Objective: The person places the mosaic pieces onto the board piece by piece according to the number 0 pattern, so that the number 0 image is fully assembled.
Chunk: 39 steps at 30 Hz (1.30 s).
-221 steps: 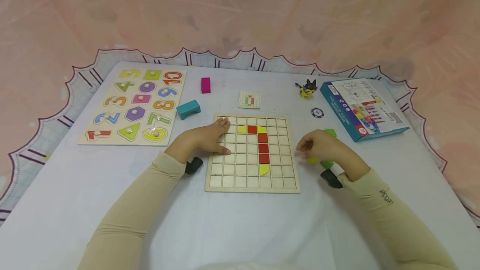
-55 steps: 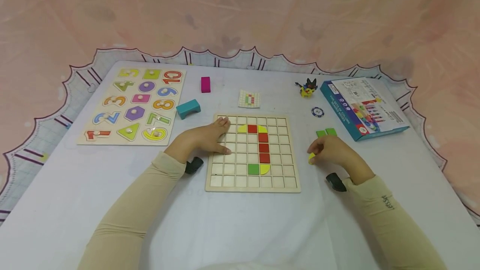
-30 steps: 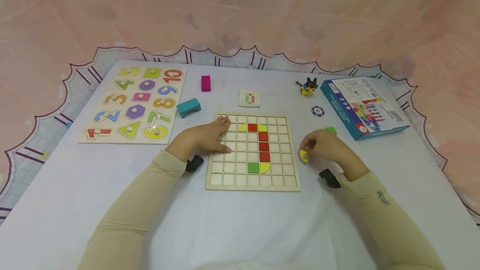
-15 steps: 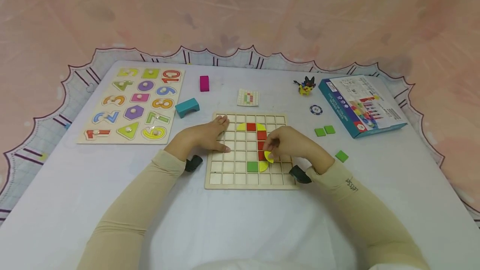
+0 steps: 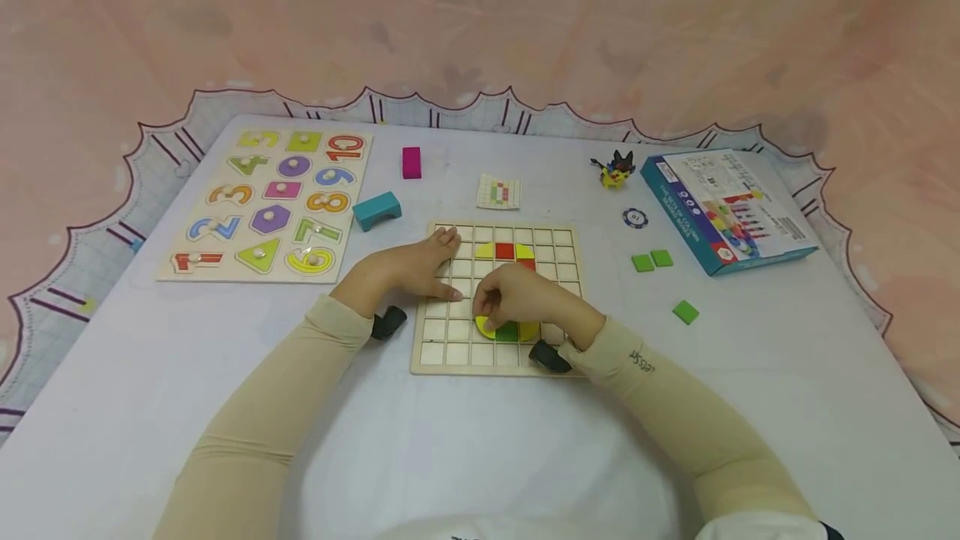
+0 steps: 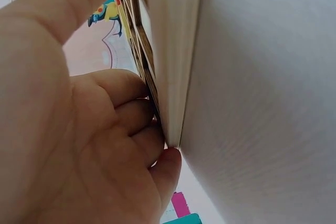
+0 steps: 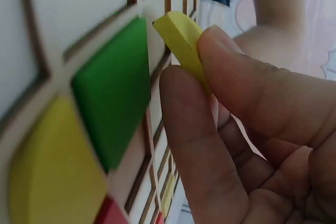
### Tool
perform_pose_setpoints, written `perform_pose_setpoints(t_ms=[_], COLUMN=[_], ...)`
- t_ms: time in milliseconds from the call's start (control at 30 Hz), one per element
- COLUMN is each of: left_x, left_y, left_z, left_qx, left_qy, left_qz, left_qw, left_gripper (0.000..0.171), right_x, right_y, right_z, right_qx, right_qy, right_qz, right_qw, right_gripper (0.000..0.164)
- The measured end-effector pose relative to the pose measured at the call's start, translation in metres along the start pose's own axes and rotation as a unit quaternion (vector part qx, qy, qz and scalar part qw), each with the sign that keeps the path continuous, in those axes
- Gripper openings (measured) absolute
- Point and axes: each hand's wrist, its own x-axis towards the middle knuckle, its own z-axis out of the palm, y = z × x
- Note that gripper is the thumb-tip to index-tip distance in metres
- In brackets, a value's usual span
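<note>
A wooden grid board point(image 5: 458, 353) lies in the middle of the table, its squares partly filled with red, green and yellow tiles. My left hand point(image 5: 412, 267) rests on its left side with the fingers spread; in the left wrist view the fingertips meet the board's edge point(image 6: 176, 77). Between thumb and fingertips, my right hand point(image 5: 525, 294) pinches a yellow quarter-round tile point(image 7: 181, 38), tilted over the square left of the green tile point(image 7: 115, 87). Another yellow quarter-round tile point(image 5: 529, 331) sits right of the green one. The right hand covers part of the red column.
Several green tiles point(image 5: 686, 312) lie right of the board. Behind it is a small pattern card point(image 5: 498, 192). A number puzzle point(image 5: 322, 276) and a teal block point(image 5: 377, 211) are at left, a box point(image 5: 727, 207), toy figure point(image 5: 615, 171) and chip point(image 5: 634, 217) at right.
A green tile has been set beside the lower yellow tile. My right hand has picked up a yellow tile from the table and carried it left over the board. The left hand has stayed put.
</note>
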Motion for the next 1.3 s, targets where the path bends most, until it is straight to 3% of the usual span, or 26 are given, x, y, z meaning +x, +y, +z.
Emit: perform_pose_setpoints(t_ms=[367,800,1100,1300], left_x=[0.000,-0.001,-0.002,-0.002], left_y=[0.001,0.002,0.002,0.001], left_z=[0.000,-0.001,-0.001,0.000], left_qx=[-0.002,-0.008,-0.008,-0.009], left_qy=[0.000,-0.001,-0.004,-0.003], left_qz=[-0.001,-0.006,-0.003,0.000], left_qw=[1.0000,0.9999,1.0000,1.0000], left_gripper=[0.094,0.092,0.093,0.093], right_x=[0.002,0.003,-0.012,-0.033], right_y=[-0.005,-0.002,0.014,0.035], right_z=[0.008,0.008,-0.015,-0.038], right_qx=[-0.048,-0.057,-0.038,-0.035], right_qy=[-0.001,0.004,0.036,0.073], right_qz=[0.003,0.002,0.006,0.018], right_qw=[0.999,0.998,0.999,0.997], right_gripper=[0.012,0.011,0.012,0.015])
